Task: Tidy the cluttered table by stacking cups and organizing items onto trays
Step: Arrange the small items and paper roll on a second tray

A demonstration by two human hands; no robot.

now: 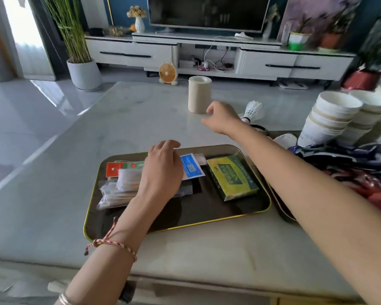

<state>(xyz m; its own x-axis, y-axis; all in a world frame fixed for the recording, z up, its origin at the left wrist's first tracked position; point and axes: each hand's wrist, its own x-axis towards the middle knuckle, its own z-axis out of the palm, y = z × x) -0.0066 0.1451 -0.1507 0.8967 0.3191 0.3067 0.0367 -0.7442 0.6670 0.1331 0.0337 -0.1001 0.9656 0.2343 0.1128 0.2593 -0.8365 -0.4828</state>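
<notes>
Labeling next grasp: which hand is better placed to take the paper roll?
Right. The right hand is open near the paper roll; the left hand lies over packets on the tray.

dark tray (207,214) gold-rimmed; box (231,177) green-yellow; packet (191,168) blue-white; paper roll (199,94) beige; cups (332,119) white.

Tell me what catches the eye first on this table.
The dark gold-rimmed tray at the near middle of the table draws the eye, with the left hand over its packets and a green box on its right side. Beyond it the right hand reaches, empty, toward a beige paper roll standing upright. Stacked white paper cups crowd the right edge.
</notes>
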